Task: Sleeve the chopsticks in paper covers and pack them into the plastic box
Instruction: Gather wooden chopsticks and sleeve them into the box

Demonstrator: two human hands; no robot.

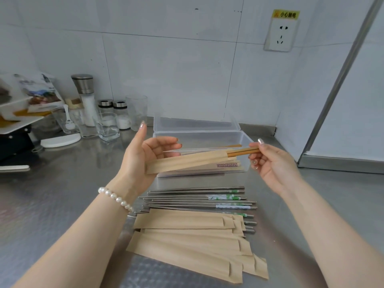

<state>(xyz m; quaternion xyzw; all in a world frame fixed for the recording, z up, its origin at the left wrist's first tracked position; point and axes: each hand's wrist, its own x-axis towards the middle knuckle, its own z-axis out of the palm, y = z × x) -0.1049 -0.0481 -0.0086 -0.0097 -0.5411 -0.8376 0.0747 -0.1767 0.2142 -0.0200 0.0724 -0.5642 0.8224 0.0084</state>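
A pair of wooden chopsticks (pixel 243 151) sticks out of a tan paper cover (pixel 187 162) held above the counter. My left hand (pixel 145 159) cradles the cover's closed end in its curled fingers. My right hand (pixel 268 161) pinches the chopsticks' bare ends between thumb and fingers. Just behind stands the clear plastic box (pixel 247 140) with its lid up; sleeved chopsticks lie inside. Closer to me lie several steel chopsticks (pixel 197 198) and a fanned stack of empty paper covers (pixel 187 240).
The steel counter (pixel 62 194) runs to a white tiled wall. At the back left stand a grinder (pixel 85 94), shaker jars (pixel 120 115), glasses (pixel 108 127) and a white dish (pixel 60 140). A wall socket (pixel 280 36) sits upper right, a metal cabinet edge (pixel 340 163) at right.
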